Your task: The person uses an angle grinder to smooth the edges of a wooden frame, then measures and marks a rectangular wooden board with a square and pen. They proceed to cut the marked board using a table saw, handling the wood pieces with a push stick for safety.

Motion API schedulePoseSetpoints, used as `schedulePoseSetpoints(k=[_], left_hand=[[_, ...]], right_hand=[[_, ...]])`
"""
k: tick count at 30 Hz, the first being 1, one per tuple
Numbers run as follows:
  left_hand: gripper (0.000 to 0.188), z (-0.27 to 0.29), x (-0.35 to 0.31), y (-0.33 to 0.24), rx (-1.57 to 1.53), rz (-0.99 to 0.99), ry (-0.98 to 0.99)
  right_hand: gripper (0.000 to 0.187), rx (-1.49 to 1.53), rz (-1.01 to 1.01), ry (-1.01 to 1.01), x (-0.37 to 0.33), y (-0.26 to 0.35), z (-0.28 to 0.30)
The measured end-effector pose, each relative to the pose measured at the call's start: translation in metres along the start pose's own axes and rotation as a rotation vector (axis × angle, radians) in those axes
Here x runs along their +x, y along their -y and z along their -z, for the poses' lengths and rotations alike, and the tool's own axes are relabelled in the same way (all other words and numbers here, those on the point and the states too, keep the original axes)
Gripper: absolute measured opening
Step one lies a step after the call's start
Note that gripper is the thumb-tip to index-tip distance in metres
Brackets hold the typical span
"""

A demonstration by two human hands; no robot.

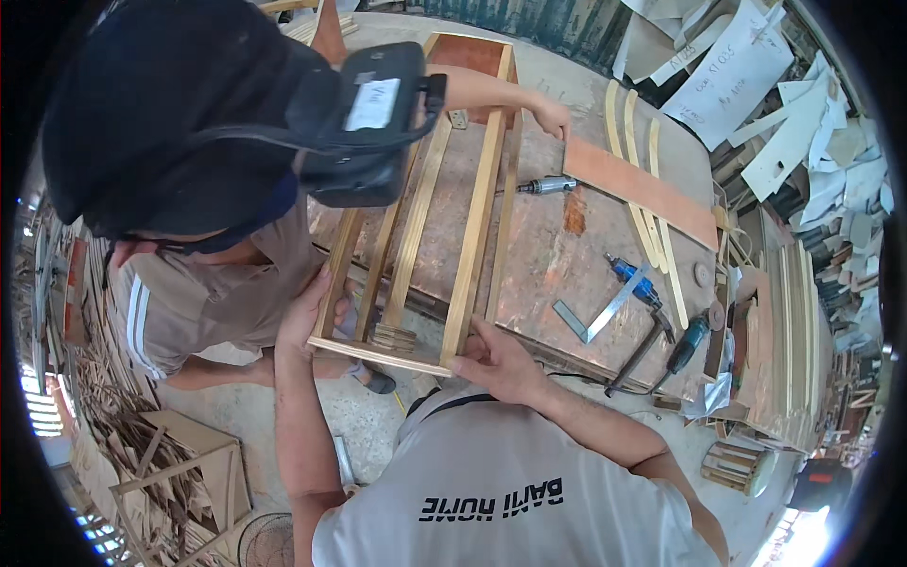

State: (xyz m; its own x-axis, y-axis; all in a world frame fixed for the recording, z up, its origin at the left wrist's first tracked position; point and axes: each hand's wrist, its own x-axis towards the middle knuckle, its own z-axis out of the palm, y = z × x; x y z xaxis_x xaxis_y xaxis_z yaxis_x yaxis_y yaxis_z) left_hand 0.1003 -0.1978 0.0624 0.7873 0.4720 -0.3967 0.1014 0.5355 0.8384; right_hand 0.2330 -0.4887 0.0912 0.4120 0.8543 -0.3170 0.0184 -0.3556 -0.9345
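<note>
Past near edge of table [553,274], your left hand [301,319] and right hand [506,365] grip wooden frame [470,274], fingers closed round corners; likely steadying step, next move calling for level hands.

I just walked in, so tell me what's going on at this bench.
A person's left hand and right hand grip the near corners of a long wooden frame, which extends over the workbench. On the left, a co-worker in a dark cap stands close by, with one hand at the left end of a flat reddish board. A metal square and a hammer lie to the right.
</note>
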Motion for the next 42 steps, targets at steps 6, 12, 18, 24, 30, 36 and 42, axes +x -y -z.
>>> schedulePoseSetpoints(k=[6,12,18,24,30,36,42], left_hand=[[0.037,-0.006,-0.016,0.011,-0.015,-0.066,-0.035],[0.038,-0.02,-0.033,0.035,-0.068,-0.116,-0.142],[0.041,-0.036,-0.039,0.05,-0.121,-0.135,-0.189],[0.035,-0.051,-0.036,0.054,-0.102,-0.172,-0.202],[0.033,-0.075,-0.032,0.061,-0.159,-0.173,-0.252],[0.026,-0.12,-0.023,0.072,-0.285,-0.218,-0.291],[0.033,-0.157,0.008,0.079,-0.337,-0.295,-0.443]], right_hand=[[0.086,-0.273,-0.104,-0.077,-0.005,0.007,-0.001],[0.078,-0.247,-0.006,-0.218,-0.008,-0.02,-0.003],[0.073,0.001,0.043,-0.248,-0.007,-0.033,0.001],[0.068,-0.04,0.051,-0.291,-0.007,-0.052,0.012],[0.068,0.054,0.067,-0.271,-0.005,-0.03,0.039],[0.063,0.034,0.079,-0.216,0.031,-0.059,0.101],[0.056,0.06,0.151,-0.087,0.089,-0.05,0.162]])
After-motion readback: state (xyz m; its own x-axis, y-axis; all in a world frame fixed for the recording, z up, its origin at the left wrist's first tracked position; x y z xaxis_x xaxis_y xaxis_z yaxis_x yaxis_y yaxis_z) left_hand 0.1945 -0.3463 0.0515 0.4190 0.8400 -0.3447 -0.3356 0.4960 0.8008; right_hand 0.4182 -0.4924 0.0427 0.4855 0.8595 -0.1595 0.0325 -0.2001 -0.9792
